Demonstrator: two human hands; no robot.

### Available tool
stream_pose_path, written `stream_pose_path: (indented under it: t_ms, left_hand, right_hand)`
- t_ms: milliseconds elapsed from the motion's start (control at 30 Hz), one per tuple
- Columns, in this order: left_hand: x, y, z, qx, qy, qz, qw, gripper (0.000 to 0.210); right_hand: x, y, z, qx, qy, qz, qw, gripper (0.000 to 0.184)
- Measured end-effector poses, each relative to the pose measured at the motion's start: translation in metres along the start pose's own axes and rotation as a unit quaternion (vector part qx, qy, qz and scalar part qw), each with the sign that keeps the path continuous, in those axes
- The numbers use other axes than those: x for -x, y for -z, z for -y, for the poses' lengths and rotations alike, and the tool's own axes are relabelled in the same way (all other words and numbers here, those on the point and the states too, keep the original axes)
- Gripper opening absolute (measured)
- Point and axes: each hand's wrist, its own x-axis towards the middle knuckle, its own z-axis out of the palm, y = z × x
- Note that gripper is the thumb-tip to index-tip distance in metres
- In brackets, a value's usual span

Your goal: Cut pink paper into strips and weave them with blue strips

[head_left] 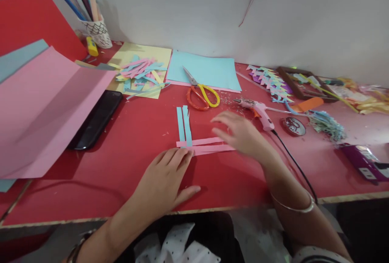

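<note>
Two blue paper strips [181, 123] stand side by side on the red table [142, 133], crossing two pink paper strips [209, 148] at their lower ends. My left hand [165, 178] lies flat with fingertips on the left end of the lower pink strip, its thumb spread to the right. Slightly blurred, my right hand [238, 133] hovers over the right ends of the pink strips, fingers apart and nothing seen in them. Beyond the strips rest scissors [197, 88] with one red and one yellow handle. A pink glue gun [257, 111] lies past my right hand, its black cord trailing toward the front edge.
Cut strips [142, 72] heap on a yellow sheet [117, 58], beside a blue sheet [203, 70]. At left, a large pink sheet [51, 113] overhangs a black phone [97, 121]; behind stands a pen cup [99, 32]. A purple box [361, 161] sits far right.
</note>
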Motion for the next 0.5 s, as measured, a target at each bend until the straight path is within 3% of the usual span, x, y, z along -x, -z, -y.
stream_pose_path:
  t_ms: [67,133,333,500]
  left_hand:
    - [-0.002,0.001,-0.001,0.01,0.007,0.001,1.0,0.053]
    - [-0.003,0.001,-0.001,0.021,0.012,-0.001,1.0,0.05]
    - [0.001,-0.005,0.0,0.034,0.007,-0.036,0.999,0.051]
    - [0.003,-0.011,0.001,0.038,0.007,-0.043,0.998,0.053]
  right_hand:
    - [0.003,-0.009,0.015,0.054,-0.002,0.094,0.994,0.024]
    - [0.006,-0.016,0.027,0.092,-0.014,0.128,0.987,0.025]
    - [0.006,-0.022,0.035,0.072,-0.028,0.172,0.982,0.021]
    - [0.002,-0.023,0.028,0.027,-0.043,0.149,0.988,0.018]
